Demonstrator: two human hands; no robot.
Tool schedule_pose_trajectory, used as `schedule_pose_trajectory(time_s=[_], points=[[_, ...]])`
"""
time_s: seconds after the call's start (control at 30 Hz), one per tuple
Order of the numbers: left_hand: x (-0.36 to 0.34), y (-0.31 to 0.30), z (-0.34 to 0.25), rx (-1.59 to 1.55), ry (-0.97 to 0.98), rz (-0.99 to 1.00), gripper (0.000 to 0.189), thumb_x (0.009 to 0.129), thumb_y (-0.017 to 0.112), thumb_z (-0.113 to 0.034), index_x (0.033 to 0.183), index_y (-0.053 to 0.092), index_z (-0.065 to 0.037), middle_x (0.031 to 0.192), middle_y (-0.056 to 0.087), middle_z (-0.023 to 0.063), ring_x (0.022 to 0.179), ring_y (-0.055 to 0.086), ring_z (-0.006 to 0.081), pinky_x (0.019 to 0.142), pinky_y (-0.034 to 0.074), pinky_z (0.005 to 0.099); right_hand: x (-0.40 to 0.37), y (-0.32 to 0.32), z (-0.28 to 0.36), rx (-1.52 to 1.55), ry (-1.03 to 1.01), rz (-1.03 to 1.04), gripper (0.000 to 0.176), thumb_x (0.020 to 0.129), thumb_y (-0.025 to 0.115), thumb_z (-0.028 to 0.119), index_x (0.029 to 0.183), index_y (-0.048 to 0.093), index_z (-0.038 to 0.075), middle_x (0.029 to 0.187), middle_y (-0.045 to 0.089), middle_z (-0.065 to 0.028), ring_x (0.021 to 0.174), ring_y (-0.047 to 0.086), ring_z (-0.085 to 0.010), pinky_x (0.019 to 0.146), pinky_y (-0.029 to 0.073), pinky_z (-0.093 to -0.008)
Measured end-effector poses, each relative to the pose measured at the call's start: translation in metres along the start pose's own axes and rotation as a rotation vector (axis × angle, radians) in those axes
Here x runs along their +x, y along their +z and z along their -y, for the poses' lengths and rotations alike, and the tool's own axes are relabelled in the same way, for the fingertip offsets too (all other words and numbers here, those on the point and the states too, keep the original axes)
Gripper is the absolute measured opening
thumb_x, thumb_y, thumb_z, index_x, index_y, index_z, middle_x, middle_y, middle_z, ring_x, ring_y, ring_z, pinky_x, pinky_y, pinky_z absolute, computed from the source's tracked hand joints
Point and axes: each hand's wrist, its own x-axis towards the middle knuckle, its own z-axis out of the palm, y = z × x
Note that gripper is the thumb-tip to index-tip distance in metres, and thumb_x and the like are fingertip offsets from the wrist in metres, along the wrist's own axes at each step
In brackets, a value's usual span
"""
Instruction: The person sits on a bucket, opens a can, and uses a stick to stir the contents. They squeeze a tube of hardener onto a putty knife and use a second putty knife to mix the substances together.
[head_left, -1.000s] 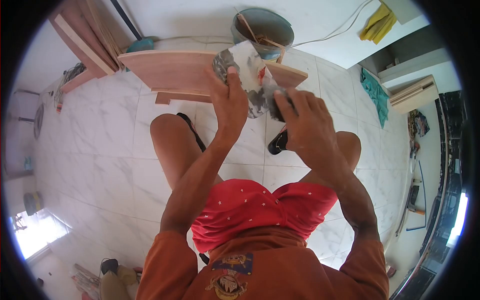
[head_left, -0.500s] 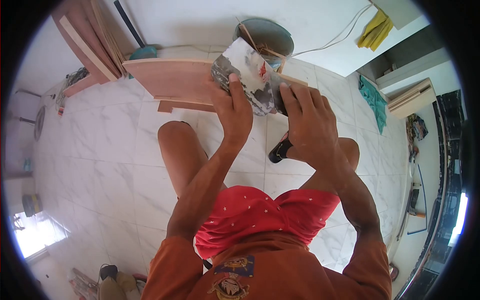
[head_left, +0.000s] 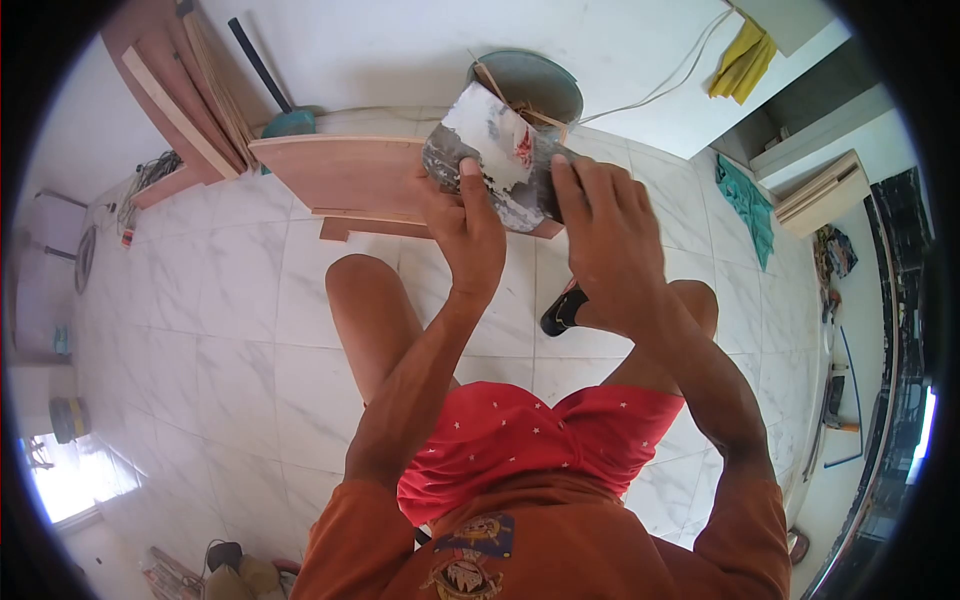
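Observation:
A flat piece smeared with white and dark grey, with a small red patch (head_left: 490, 140), is held up in front of me. My left hand (head_left: 466, 225) grips its lower left edge, thumb on the face and fingers behind. At its right end, my right hand (head_left: 610, 225) is closed around a dark, thin object (head_left: 546, 180) that touches the piece; what this object is I cannot make out. Behind them a reddish wooden board (head_left: 345, 178) stands tilted above the tiled floor.
A grey bucket (head_left: 540, 85) with wood scraps stands by the wall. Boards (head_left: 175, 95) lean at the upper left beside a green dustpan (head_left: 289, 123). A green cloth (head_left: 745, 210) lies at right, near stacked wood pieces (head_left: 825, 195). A yellow cloth (head_left: 743, 62) hangs above.
My right hand has shifted slightly left with the dark object, over the smeared piece. The view has moved a little; my left hand keeps its grip.

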Motion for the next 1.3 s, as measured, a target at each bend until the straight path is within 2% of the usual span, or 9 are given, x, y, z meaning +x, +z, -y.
schedule_pose_trajectory(time_s=[0.33, 0.5, 0.6, 0.83, 0.93, 1.03, 1.13, 1.23, 1.3], points=[[0.003, 0.004, 0.0, 0.006, -0.022, -0.013, 0.026, 0.101, 0.055, -0.015, 0.116, 0.042, 0.002, 0.109, 0.054, 0.0094, 0.097, 0.05, 0.0123, 0.089, 0.043, 0.028, 0.003, 0.016, -0.003, -0.067, -0.051, -0.012, 0.051, 0.078, 0.065, 0.009, 0.125, 0.055, -0.008, 0.107, 0.054, -0.0145, 0.099, 0.055, -0.0278, 0.083, 0.048, -0.0377], [-0.002, 0.004, 0.001, 0.019, -0.03, 0.008, 0.027, 0.101, 0.054, -0.015, 0.117, 0.042, 0.003, 0.11, 0.054, 0.0103, 0.099, 0.05, 0.0135, 0.091, 0.042, 0.0293, 0.003, 0.018, -0.003, -0.118, -0.063, 0.02, 0.052, 0.077, 0.065, 0.009, 0.125, 0.055, -0.008, 0.105, 0.054, -0.0131, 0.099, 0.055, -0.0265, 0.08, 0.048, -0.0371], [0.002, 0.004, 0.002, 0.046, -0.036, -0.014, 0.028, 0.101, 0.054, -0.014, 0.119, 0.042, 0.004, 0.111, 0.055, 0.0113, 0.101, 0.05, 0.0138, 0.091, 0.042, 0.0298, 0.006, -0.001, -0.003, -0.018, -0.027, 0.003, 0.049, 0.08, 0.064, 0.01, 0.125, 0.055, -0.007, 0.106, 0.054, -0.013, 0.1, 0.056, -0.0266, 0.081, 0.049, -0.0386], [0.002, 0.004, 0.008, 0.097, -0.017, -0.058, 0.026, 0.1, 0.054, -0.013, 0.117, 0.042, 0.003, 0.109, 0.055, 0.0108, 0.096, 0.052, 0.0124, 0.086, 0.044, 0.027, 0.003, 0.013, -0.006, 0.019, 0.003, -0.004, 0.048, 0.081, 0.063, 0.01, 0.125, 0.054, -0.006, 0.108, 0.054, -0.0134, 0.101, 0.056, -0.0274, 0.081, 0.051, -0.0388], [-0.001, 0.006, 0.009, 0.011, -0.049, -0.016, 0.025, 0.1, 0.054, -0.013, 0.116, 0.042, 0.003, 0.109, 0.053, 0.0109, 0.097, 0.052, 0.0123, 0.086, 0.044, 0.027, 0.004, 0.018, -0.003, 0.011, 0.039, 0.001, 0.048, 0.081, 0.063, 0.009, 0.125, 0.054, -0.006, 0.108, 0.053, -0.0131, 0.101, 0.056, -0.0274, 0.082, 0.051, -0.0386], [0.0, 0.004, 0.011, 0.02, -0.065, -0.026, 0.025, 0.101, 0.054, -0.014, 0.114, 0.041, 0.003, 0.11, 0.052, 0.0112, 0.099, 0.051, 0.0128, 0.087, 0.043, 0.0283, 0.006, 0.017, -0.004, 0.042, 0.014, -0.002, 0.047, 0.081, 0.063, 0.007, 0.125, 0.054, -0.006, 0.108, 0.053, -0.0132, 0.1, 0.056, -0.0279, 0.081, 0.052, -0.039], [0.002, 0.004, 0.011, 0.146, 0.044, -0.021, 0.028, 0.102, 0.052, -0.015, 0.118, 0.039, 0.005, 0.107, 0.051, 0.0121, 0.096, 0.05, 0.0157, 0.086, 0.044, 0.0301, 0.006, 0.015, -0.004, 0.064, 0.048, -0.015, 0.047, 0.081, 0.063, 0.007, 0.125, 0.054, -0.006, 0.108, 0.053, -0.0128, 0.1, 0.057, -0.0279, 0.08, 0.053, -0.0387], [-0.001, 0.007, -0.003, 0.122, -0.058, 0.007, 0.029, 0.102, 0.053, -0.016, 0.117, 0.039, 0.004, 0.109, 0.049, 0.0127, 0.099, 0.05, 0.0168, 0.089, 0.043, 0.0317, 0.006, 0.021, -0.004, 0.072, 0.063, 0.014, 0.047, 0.08, 0.064, 0.007, 0.125, 0.054, -0.005, 0.108, 0.054, -0.012, 0.099, 0.057, -0.0282, 0.082, 0.052, -0.0393], [0.001, 0.007, 0.006, 0.074, -0.019, -0.024, 0.03, 0.102, 0.054, -0.018, 0.117, 0.041, 0.004, 0.109, 0.05, 0.0117, 0.099, 0.049, 0.0157, 0.089, 0.042, 0.0308, 0.006, 0.011, -0.004, 0.138, 0.082, -0.032, 0.047, 0.08, 0.063, 0.007, 0.125, 0.054, -0.004, 0.108, 0.055, -0.0114, 0.099, 0.057, -0.0283, 0.082, 0.051, -0.04]])
